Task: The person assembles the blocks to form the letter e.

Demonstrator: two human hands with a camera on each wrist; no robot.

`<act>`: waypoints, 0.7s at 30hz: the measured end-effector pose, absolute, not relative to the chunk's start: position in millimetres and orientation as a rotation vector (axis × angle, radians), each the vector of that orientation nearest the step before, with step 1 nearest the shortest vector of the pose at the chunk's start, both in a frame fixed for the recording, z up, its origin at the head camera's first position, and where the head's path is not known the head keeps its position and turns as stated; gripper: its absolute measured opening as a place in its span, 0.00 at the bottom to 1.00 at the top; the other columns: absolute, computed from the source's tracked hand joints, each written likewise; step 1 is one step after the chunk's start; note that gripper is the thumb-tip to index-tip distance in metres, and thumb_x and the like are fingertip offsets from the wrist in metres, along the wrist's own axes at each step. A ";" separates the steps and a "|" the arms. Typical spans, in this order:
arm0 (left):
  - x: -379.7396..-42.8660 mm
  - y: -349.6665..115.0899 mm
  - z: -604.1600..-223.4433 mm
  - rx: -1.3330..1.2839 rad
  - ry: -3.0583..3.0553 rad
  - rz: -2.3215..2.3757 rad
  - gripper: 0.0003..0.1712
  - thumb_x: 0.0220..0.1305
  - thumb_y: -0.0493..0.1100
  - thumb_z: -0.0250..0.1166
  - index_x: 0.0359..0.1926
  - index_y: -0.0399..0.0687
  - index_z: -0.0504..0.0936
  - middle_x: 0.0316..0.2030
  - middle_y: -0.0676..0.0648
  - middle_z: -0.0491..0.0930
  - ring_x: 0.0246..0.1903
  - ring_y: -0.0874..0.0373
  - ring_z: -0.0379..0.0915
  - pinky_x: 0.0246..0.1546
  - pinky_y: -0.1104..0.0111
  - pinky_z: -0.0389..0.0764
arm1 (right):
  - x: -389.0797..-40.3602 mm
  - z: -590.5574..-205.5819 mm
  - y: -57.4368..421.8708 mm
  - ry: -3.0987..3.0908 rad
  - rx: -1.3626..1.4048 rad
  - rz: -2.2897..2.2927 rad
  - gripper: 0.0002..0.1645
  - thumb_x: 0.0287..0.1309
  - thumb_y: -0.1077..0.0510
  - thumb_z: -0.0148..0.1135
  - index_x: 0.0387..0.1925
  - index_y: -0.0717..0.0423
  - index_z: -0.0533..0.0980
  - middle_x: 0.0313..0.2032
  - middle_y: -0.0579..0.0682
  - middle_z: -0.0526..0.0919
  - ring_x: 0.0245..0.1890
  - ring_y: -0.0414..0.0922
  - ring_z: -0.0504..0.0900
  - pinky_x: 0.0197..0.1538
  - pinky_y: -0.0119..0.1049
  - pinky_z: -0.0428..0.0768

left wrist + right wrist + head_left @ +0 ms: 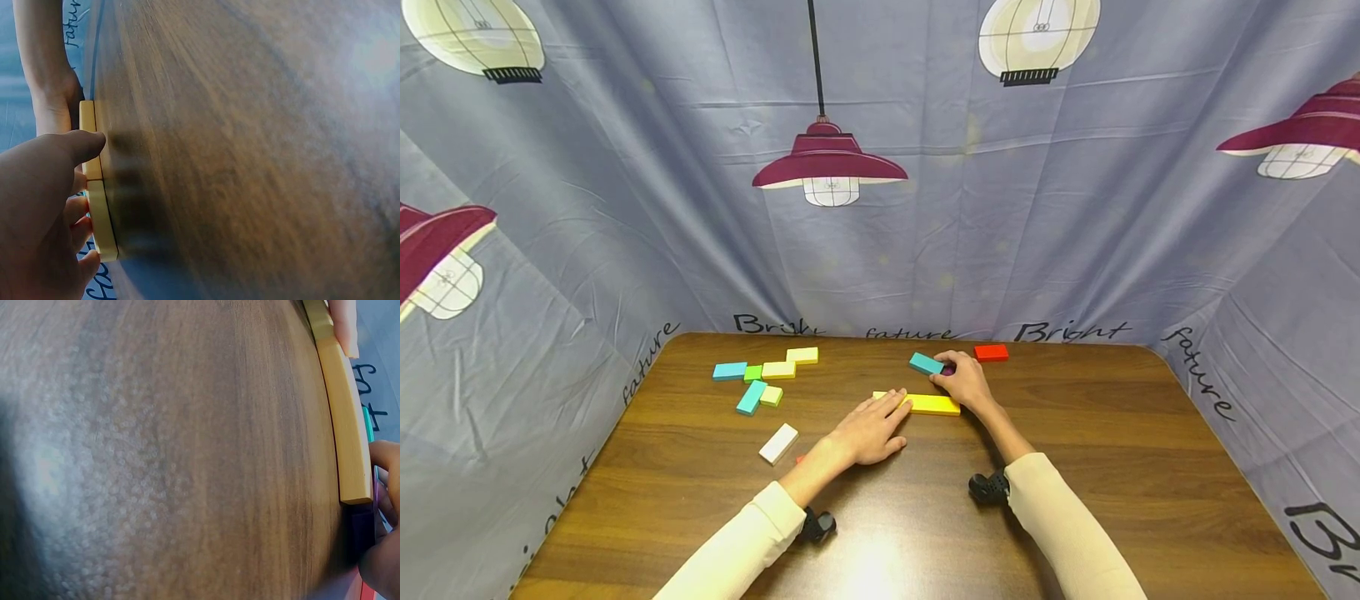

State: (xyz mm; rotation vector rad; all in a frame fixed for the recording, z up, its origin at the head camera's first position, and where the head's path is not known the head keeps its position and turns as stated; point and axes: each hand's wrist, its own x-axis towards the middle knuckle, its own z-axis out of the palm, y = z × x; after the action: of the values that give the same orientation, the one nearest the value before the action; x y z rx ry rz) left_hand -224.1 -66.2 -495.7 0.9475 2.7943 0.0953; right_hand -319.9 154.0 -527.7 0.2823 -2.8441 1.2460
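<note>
My left hand (867, 431) rests with fairly straight fingers on two yellow blocks (934, 405) lying end to end in a row; the left wrist view shows the seam between the yellow blocks (102, 219). Just beyond the row, my right hand (964, 383) pinches a purple block (948, 370), mostly covered by the fingers. In the right wrist view the dark purple block (361, 528) shows below the end of the yellow row. A teal block (927, 363) lies at the right fingertips; whether they touch it I cannot tell.
A red block (991, 353) lies behind the right hand. At the back left are several blue, green and yellow blocks, among them a light blue block (730, 372). A white block (778, 443) and a partly hidden red block (801, 458) lie left of the left forearm.
</note>
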 end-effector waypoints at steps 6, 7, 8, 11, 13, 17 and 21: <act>-223.6 -66.4 -494.4 0.949 2.798 0.095 0.38 0.76 0.56 0.52 0.78 0.47 0.54 0.77 0.44 0.49 0.75 0.52 0.45 0.72 0.58 0.52 | -318.3 -526.0 153.4 -2.845 0.275 1.262 0.23 0.56 0.60 0.72 0.54 0.61 0.80 0.52 0.63 0.79 0.50 0.58 0.77 0.54 0.52 0.75; -223.5 -66.4 -494.1 0.948 2.798 0.096 0.38 0.76 0.56 0.52 0.78 0.47 0.54 0.77 0.44 0.50 0.75 0.52 0.45 0.72 0.58 0.52 | -318.4 -526.0 153.5 -2.846 0.278 1.258 0.23 0.56 0.60 0.72 0.54 0.62 0.80 0.52 0.64 0.79 0.49 0.58 0.77 0.54 0.52 0.75; -223.4 -66.4 -494.0 0.947 2.798 0.097 0.38 0.76 0.56 0.53 0.78 0.47 0.55 0.77 0.44 0.50 0.75 0.52 0.45 0.72 0.58 0.52 | -318.4 -526.0 153.6 -2.848 0.282 1.254 0.23 0.57 0.60 0.72 0.54 0.62 0.80 0.52 0.64 0.78 0.49 0.58 0.77 0.54 0.52 0.76; -223.5 -66.5 -493.7 0.944 2.796 0.099 0.38 0.76 0.56 0.52 0.78 0.48 0.54 0.77 0.44 0.49 0.75 0.52 0.45 0.72 0.57 0.52 | -318.8 -526.3 153.7 -2.851 0.283 1.253 0.23 0.57 0.61 0.72 0.54 0.62 0.80 0.52 0.64 0.78 0.49 0.58 0.77 0.54 0.52 0.76; -223.7 -66.6 -493.7 0.945 2.797 0.099 0.38 0.76 0.56 0.52 0.78 0.47 0.54 0.77 0.44 0.49 0.75 0.52 0.45 0.72 0.57 0.52 | -318.5 -525.8 153.5 -2.852 0.282 1.255 0.23 0.57 0.61 0.71 0.54 0.62 0.80 0.52 0.64 0.78 0.49 0.58 0.77 0.54 0.52 0.76; -223.8 -66.8 -493.9 0.949 2.801 0.098 0.38 0.76 0.56 0.53 0.78 0.47 0.55 0.77 0.44 0.50 0.75 0.52 0.45 0.72 0.57 0.52 | -317.8 -524.6 153.1 -2.856 0.275 1.257 0.23 0.57 0.61 0.72 0.54 0.61 0.80 0.52 0.63 0.78 0.50 0.57 0.77 0.54 0.52 0.75; -224.0 -66.9 -494.2 0.952 2.801 0.097 0.38 0.76 0.56 0.52 0.78 0.47 0.55 0.77 0.44 0.50 0.75 0.52 0.45 0.72 0.57 0.52 | -318.3 -525.4 153.1 -2.856 0.279 1.252 0.23 0.57 0.61 0.72 0.54 0.62 0.80 0.52 0.64 0.79 0.49 0.57 0.77 0.54 0.52 0.75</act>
State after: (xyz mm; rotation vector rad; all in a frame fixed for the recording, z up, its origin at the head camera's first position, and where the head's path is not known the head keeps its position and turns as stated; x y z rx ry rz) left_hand -224.0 -66.9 -494.2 0.9520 2.8010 0.0966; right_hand -318.3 153.1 -525.4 0.2794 -2.8559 1.2522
